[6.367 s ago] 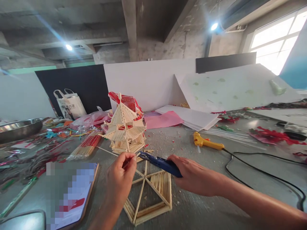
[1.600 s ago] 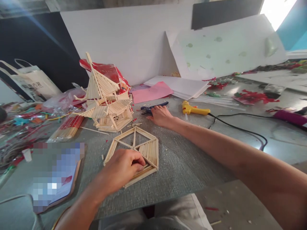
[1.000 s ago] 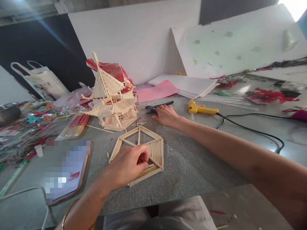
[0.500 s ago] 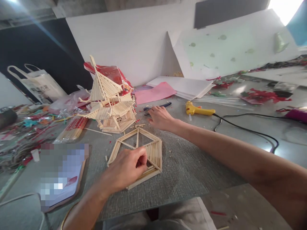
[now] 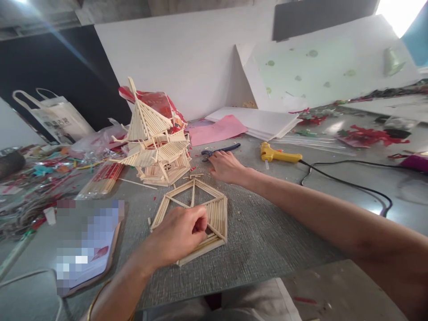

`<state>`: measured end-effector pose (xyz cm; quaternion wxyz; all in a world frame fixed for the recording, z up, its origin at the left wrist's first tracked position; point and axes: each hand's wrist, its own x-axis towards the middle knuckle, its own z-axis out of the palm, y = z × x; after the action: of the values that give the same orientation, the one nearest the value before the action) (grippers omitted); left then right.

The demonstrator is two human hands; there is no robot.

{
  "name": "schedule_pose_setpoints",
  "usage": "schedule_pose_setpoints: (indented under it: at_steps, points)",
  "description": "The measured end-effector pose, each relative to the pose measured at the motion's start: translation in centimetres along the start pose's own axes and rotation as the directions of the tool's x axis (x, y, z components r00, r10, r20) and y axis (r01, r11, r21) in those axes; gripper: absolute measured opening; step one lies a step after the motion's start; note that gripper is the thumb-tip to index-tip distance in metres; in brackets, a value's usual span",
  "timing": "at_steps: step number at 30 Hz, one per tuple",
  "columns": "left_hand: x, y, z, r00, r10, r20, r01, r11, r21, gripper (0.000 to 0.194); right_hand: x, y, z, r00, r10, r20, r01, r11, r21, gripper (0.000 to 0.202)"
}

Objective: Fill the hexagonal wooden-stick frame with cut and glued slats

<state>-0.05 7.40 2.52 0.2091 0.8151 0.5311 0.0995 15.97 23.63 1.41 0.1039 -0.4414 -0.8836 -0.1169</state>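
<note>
wooden frame (image 5: pixel 217 214): matt | glue gun (image 5: pixel 282 156): yellow plastic | tabletop (image 5: pixel 261 236): rough grey

Left hand (image 5: pixel 182 234) low with fingers curled, right arm (image 5: pixel 310 211) stretched forward, right hand (image 5: pixel 227 168) palm down

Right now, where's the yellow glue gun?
Head view, right of centre: the yellow glue gun lies on the table, right of the dark blue pliers and the right hand.
</note>
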Motion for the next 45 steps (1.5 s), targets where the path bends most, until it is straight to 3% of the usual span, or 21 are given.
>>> schedule_pose_setpoints:
  at_steps: [29,36,40,45]
  points:
    - [-0.4,0.6,-0.2,0.999,0.010,-0.033,-0.012,0.999,-0.043,0.004,0.2,0.3,-0.1,1.000,-0.020,-0.010,0.020,1.000,0.006,0.031]
    - [-0.7,0.9,-0.3,0.999,0.019,-0.044,-0.022,0.997,-0.074,0.006,0.3,0.0,-1.0,1.000,-0.021,-0.005,0.021,1.000,0.001,0.030]
    - [-0.8,1.0,-0.3,0.999,0.022,-0.049,-0.026,0.996,-0.080,0.007,0.1,-0.9,-2.2,0.998,0.001,0.060,-0.005,0.998,0.067,0.029]
    - [-0.7,0.9,-0.3,0.997,0.044,-0.062,-0.050,0.995,-0.092,0.008,-0.5,-2.2,-3.5,0.973,-0.006,0.231,-0.042,0.979,0.201,0.029]
